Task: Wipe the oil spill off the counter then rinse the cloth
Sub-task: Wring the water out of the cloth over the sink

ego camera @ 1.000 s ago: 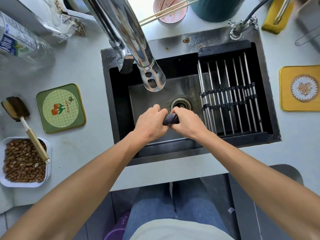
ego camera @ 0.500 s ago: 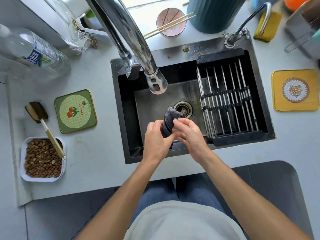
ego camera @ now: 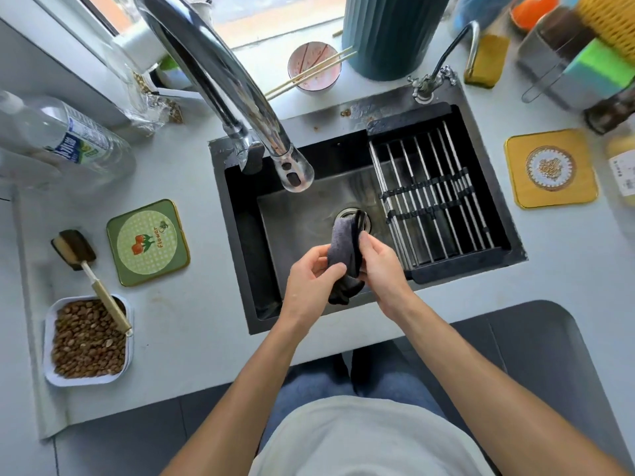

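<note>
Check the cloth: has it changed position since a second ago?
Yes. The cloth was bunched crosswise between both hands; it now hangs lengthwise, its top reaching the drain.

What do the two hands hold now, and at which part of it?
Both hold the dark grey cloth over the sink: left hand pinches its lower middle, right hand grips its right edge.

Your open room is the sink basin (ego camera: 302, 214) left of the rack (ego camera: 433, 197); the faucet spout (ego camera: 240, 97) overhangs its back.

window (ego camera: 247, 27): daylight, behind the sink | floor (ego camera: 113, 444): grey tiles | mat (ego camera: 536, 341): dark (rounded corner)
</note>
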The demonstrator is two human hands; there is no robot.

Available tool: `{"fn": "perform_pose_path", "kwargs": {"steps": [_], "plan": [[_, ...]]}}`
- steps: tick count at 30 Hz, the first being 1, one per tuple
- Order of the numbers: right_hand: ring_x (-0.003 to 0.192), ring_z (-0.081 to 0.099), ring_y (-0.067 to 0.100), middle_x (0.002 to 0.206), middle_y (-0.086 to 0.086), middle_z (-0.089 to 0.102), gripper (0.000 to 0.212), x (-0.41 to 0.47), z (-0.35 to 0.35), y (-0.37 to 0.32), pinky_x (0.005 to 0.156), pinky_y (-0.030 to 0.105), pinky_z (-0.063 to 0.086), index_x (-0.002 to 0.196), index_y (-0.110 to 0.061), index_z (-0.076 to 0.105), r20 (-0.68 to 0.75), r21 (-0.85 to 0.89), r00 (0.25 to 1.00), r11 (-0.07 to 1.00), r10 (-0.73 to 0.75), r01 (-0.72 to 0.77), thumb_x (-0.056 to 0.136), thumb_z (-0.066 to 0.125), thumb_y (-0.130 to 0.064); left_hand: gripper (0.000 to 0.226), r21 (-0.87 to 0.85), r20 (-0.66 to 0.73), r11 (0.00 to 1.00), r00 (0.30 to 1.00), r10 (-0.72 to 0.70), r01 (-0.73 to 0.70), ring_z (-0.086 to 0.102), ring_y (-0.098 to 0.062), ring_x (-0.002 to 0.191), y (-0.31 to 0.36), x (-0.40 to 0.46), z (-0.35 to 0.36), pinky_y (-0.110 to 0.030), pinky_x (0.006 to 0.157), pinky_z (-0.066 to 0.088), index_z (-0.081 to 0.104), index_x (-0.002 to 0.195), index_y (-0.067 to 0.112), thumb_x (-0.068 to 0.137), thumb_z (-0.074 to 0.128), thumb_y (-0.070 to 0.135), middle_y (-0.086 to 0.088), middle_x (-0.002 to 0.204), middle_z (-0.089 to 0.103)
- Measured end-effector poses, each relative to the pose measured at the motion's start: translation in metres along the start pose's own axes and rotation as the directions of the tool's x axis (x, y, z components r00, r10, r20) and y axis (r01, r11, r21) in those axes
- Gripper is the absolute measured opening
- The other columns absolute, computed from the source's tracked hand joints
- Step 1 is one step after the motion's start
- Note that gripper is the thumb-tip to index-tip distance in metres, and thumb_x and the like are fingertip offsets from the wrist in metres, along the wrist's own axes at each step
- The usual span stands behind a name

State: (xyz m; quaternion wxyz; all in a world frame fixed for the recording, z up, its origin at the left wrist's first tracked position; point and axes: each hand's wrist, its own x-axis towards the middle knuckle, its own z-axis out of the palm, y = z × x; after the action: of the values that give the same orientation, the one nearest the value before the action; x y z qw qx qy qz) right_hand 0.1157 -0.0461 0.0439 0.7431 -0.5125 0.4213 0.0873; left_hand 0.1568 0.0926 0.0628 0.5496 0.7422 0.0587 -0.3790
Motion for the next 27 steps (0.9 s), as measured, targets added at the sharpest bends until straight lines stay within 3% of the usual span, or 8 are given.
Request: {"fn": "perform_pose_path", "kwargs": {"steps": [3,6,9,11,14,18,24,27], "plan": [[0.111,0.076,0.022,0.114,0.006,0.08,0.052,-0.007,-0.003,0.001,0.098,0.04,0.06,0.12,-0.02,0.076,0.06,0.019,0.998,0.999,-0.03,0.029,0.106,0.045,-0.059,0.025,-0.054,0.014,0.996,0.998,-0.069,0.069,0.078,-0.038,0.102,0.002,0.003,0.002,-0.062,0.096,0.061,0.073,0.114,0.02,0.096,0.058,0.01,-0.011,0.103,0.081],[0.106,0.077,0.018,0.108,0.002,0.081,0.028,-0.014,-0.009,0.007,0.089,0.032,0.06,0.113,-0.018,0.075,-0.026,-0.073,0.987,0.985,-0.156,0.154,0.105,0.06,-0.041,0.039,-0.208,0.116,0.962,0.981,-0.154,0.175,0.071,-0.047,0.103,-0.003,0.006,0.0,-0.073,0.095,0.057,0.068,0.12,0.0,0.088,0.048,0.011,-0.036,0.116,0.07],[0.099,0.077,0.01,0.101,-0.005,0.082,0.027,-0.024,-0.017,0.012,0.078,0.02,0.058,0.106,-0.022,0.078,-0.122,-0.09,0.974,0.979,-0.192,0.182,0.108,0.057,-0.038,0.037,-0.318,0.25,0.899,0.941,-0.228,0.302,0.075,-0.04,0.106,-0.006,0.005,0.0,-0.057,0.093,0.058,0.068,0.129,0.004,0.103,0.049,0.023,-0.021,0.121,0.077],[0.098,0.077,0.01,0.101,-0.007,0.082,0.031,-0.034,-0.027,0.014,0.083,0.027,0.06,0.104,-0.026,0.078,-0.141,-0.147,0.968,0.971,-0.21,0.189,0.106,0.054,-0.047,0.044,-0.248,0.306,0.914,0.921,-0.24,0.321,0.076,-0.035,0.116,-0.007,0.005,0.005,-0.054,0.098,0.061,0.068,0.134,0.013,0.103,0.062,0.044,-0.012,0.129,0.078],[0.099,0.076,0.01,0.101,-0.009,0.081,0.036,-0.05,-0.042,0.017,0.089,0.036,0.06,0.105,-0.034,0.076,-0.161,-0.201,0.959,0.959,-0.235,0.201,0.099,0.052,-0.06,0.034,-0.169,0.33,0.957,0.928,-0.172,0.238,0.077,-0.031,0.117,-0.005,0.006,0.016,-0.045,0.088,0.066,0.068,0.133,0.016,0.105,0.069,0.035,-0.01,0.129,0.078],[0.096,0.072,0.006,0.099,-0.012,0.077,0.027,-0.063,-0.07,0.027,0.085,0.035,0.057,0.103,-0.035,0.068,-0.37,-0.263,0.882,0.943,-0.293,0.203,0.104,0.048,-0.052,0.036,-0.21,0.408,0.942,0.899,-0.159,0.261,0.072,-0.039,0.125,0.005,0.002,0.043,-0.055,0.105,0.059,0.065,0.137,0.009,0.106,0.066,0.028,-0.017,0.133,0.075],[0.111,0.065,0.022,0.106,-0.009,0.066,0.028,-0.069,-0.125,0.045,0.089,0.038,0.052,0.111,-0.02,0.06,-0.554,-0.139,0.82,0.987,-0.146,0.082,0.11,0.042,-0.041,0.054,-0.14,0.588,0.951,0.796,-0.144,0.275,0.063,-0.044,0.135,0.02,-0.013,0.109,-0.061,0.116,0.049,0.058,0.142,0.002,0.104,0.061,0.04,-0.022,0.142,0.068],[0.104,0.063,0.025,0.104,0.0,0.067,0.027,-0.077,-0.157,0.052,0.089,0.041,0.053,0.102,-0.015,0.055,-0.601,-0.083,0.787,0.99,-0.139,0.112,0.112,0.039,-0.034,0.025,-0.031,0.494,0.979,0.855,-0.159,0.199,0.071,-0.03,0.108,0.02,-0.016,0.146,-0.046,0.091,0.06,0.07,0.113,0.015,0.108,0.06,0.038,-0.008,0.11,0.075]]}}
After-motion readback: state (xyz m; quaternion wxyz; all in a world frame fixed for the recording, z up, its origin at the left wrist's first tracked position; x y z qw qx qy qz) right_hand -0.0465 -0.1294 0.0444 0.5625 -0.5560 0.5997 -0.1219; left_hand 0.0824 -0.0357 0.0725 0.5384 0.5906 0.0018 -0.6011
